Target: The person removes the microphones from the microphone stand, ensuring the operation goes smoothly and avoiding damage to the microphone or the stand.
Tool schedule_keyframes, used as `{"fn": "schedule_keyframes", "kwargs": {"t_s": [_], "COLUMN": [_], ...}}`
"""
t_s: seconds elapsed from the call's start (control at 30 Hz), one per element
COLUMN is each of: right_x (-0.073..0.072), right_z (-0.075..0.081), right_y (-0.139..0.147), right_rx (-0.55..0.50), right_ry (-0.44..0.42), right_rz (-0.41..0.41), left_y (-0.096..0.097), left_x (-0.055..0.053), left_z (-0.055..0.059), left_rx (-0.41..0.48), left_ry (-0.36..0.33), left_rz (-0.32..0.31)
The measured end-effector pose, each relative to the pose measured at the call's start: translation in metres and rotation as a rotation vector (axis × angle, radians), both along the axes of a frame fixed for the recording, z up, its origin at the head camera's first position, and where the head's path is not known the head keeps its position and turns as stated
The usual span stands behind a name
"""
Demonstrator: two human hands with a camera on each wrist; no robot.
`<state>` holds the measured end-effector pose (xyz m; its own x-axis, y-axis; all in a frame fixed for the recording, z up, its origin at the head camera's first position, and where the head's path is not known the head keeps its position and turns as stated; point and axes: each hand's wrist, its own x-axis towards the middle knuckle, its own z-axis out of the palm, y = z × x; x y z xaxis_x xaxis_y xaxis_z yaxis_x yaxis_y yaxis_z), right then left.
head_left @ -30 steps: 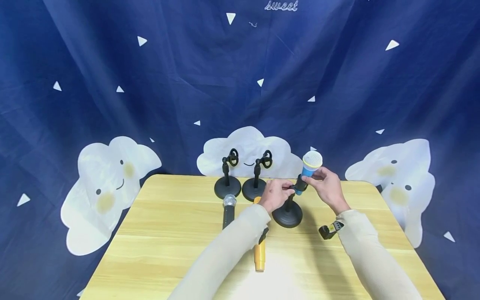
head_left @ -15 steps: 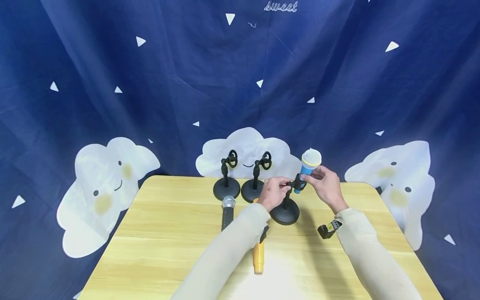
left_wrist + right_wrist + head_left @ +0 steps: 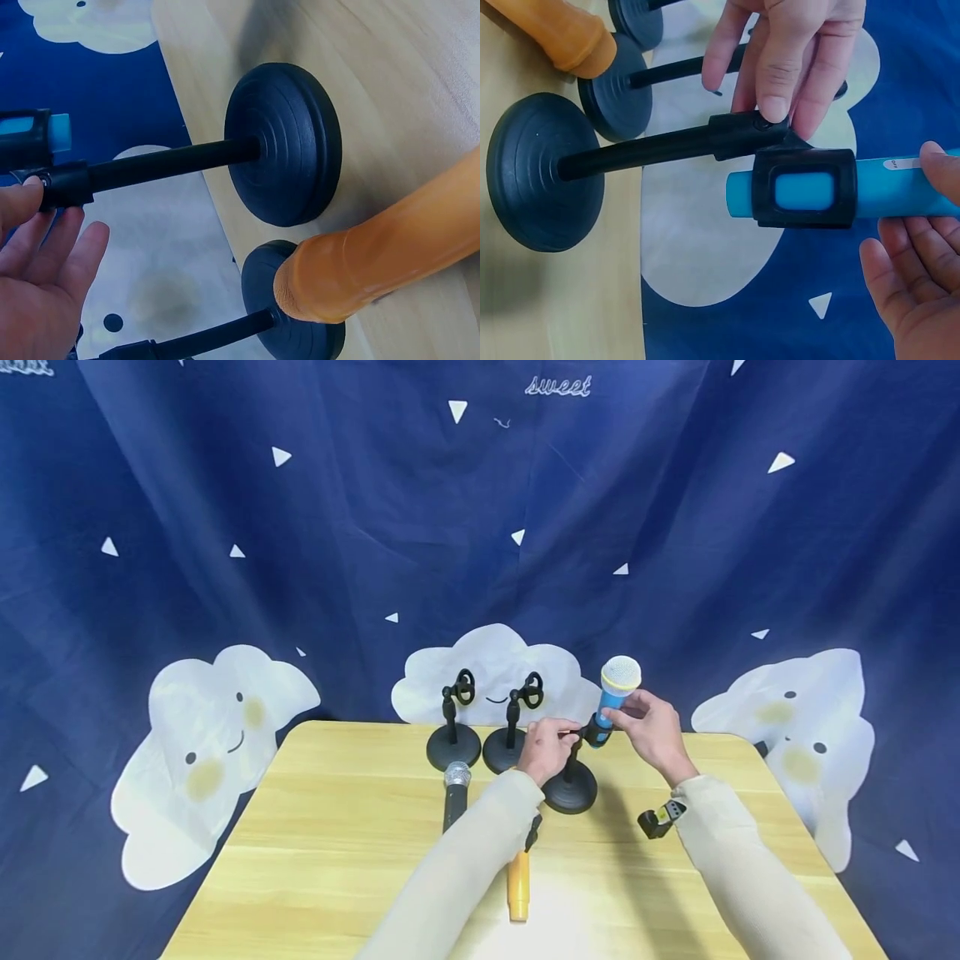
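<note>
A blue microphone with a white mesh head slants up through the clip of a black desk microphone stand. My right hand holds the blue body above the clip, thumb near its switch in the right wrist view. With thumb and fingers, my left hand pinches the stand's joint just below the clip. The blue tail end sticks out past the clip. An orange microphone lies under my left forearm, partly hidden by it.
Two more black stands with bare ring clips stand at the table's back edge, left of my left hand. A black microphone with a silver head lies before them, partly behind my left sleeve. A blue cloud-print curtain hangs behind the wooden table.
The blue microphone has slid slightly lower and left with my right hand, and the held stand has shifted a little left. My left hand keeps its pinch on the joint.
</note>
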<state>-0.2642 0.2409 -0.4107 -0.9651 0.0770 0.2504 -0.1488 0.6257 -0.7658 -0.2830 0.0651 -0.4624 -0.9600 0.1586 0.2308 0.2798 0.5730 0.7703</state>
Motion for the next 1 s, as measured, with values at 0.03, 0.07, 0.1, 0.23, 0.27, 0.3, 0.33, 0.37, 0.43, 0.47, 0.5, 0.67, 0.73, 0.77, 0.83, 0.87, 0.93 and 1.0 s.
{"fn": "schedule_keyframes", "kwargs": {"t_s": [0.03,0.07,0.1,0.23,0.27,0.3,0.33,0.37,0.43,0.47,0.5,0.67,0.73,0.77,0.83,0.87,0.93,1.0], "right_x": [-0.001,-0.002,-0.003,-0.005,-0.005,-0.005,-0.005,-0.006,-0.007,-0.007,-0.008,-0.011,-0.013,-0.014,-0.015,-0.015,-0.017,-0.019], "right_z": [0.0,0.001,0.001,0.004,0.005,0.006,0.006,0.007,0.007,0.007,0.007,0.007,0.007,0.007,0.007,0.007,0.007,0.009], "right_y": [0.0,0.0,0.0,0.001,0.002,0.002,0.002,0.003,0.003,0.003,0.003,0.004,0.004,0.005,0.006,0.006,0.007,0.007], "right_rx": [0.002,0.003,0.007,0.027,0.034,0.038,0.041,0.044,0.044,0.046,0.043,0.03,0.025,0.024,0.024,0.023,0.02,0.01], "right_ry": [0.002,0.005,0.008,0.021,0.024,0.027,0.027,0.028,0.027,0.025,0.022,0.011,0.01,0.009,0.007,0.006,0.001,-0.005], "right_rz": [0.0,-0.001,-0.003,-0.009,-0.011,-0.011,-0.011,-0.011,-0.007,-0.005,-0.002,0.007,0.004,0.0,-0.004,-0.003,0.003,0.011], "left_y": [0.0,0.0,0.0,0.0,0.001,0.001,0.001,0.002,0.002,0.002,0.002,0.003,0.003,0.004,0.004,0.005,0.005,0.005], "left_x": [-0.001,-0.001,-0.002,-0.006,-0.006,-0.007,-0.008,-0.009,-0.011,-0.012,-0.012,-0.017,-0.018,-0.019,-0.02,-0.02,-0.021,-0.023], "left_z": [0.0,0.0,0.0,-0.001,-0.001,-0.001,-0.002,-0.002,-0.002,-0.003,-0.003,-0.003,-0.003,-0.004,-0.004,-0.003,-0.003,-0.003], "left_rx": [0.002,0.003,0.001,-0.002,-0.005,-0.006,-0.003,-0.002,0.007,0.008,0.011,0.009,0.011,0.011,0.011,0.01,0.009,0.005], "left_ry": [0.003,0.006,0.009,0.006,0.003,0.0,-0.003,-0.003,-0.002,-0.002,-0.002,0.001,0.002,0.003,0.009,0.013,0.018,0.027], "left_rz": [-0.001,-0.002,-0.004,-0.003,-0.001,-0.002,-0.003,-0.005,-0.008,-0.008,-0.01,-0.004,-0.001,-0.001,-0.002,-0.003,-0.002,0.002]}}
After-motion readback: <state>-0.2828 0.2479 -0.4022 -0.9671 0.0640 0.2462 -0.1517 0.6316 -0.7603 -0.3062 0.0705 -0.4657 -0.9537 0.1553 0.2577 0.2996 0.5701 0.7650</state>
